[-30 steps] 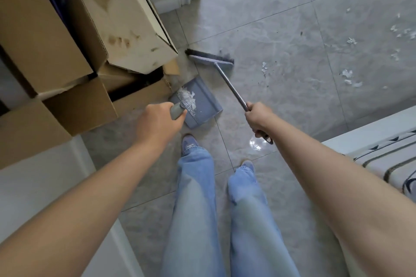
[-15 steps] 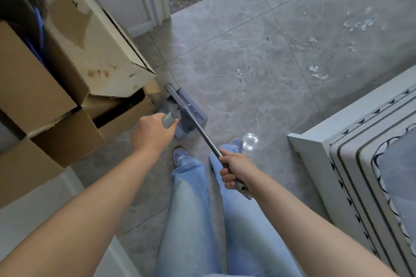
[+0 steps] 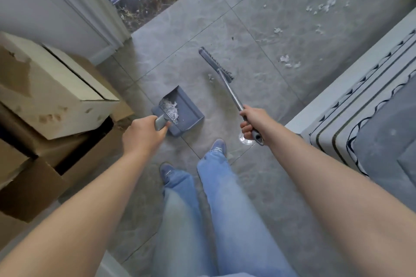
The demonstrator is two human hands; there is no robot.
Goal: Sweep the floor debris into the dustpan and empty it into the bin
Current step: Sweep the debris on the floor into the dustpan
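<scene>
The left hand [image 3: 143,134] wraps its fingers round the handle of the grey plastic dustpan [image 3: 180,114], which already holds a small heap of white paper scraps just beyond those fingers. The right hand [image 3: 249,124] grips the metal-handled broom [image 3: 221,72], its bristle head well ahead of the fingertips. Judging by the scattered white floor debris [image 3: 286,60] farther out, sweeping is only partly done. No bin is identifiable; emptying remains.
</scene>
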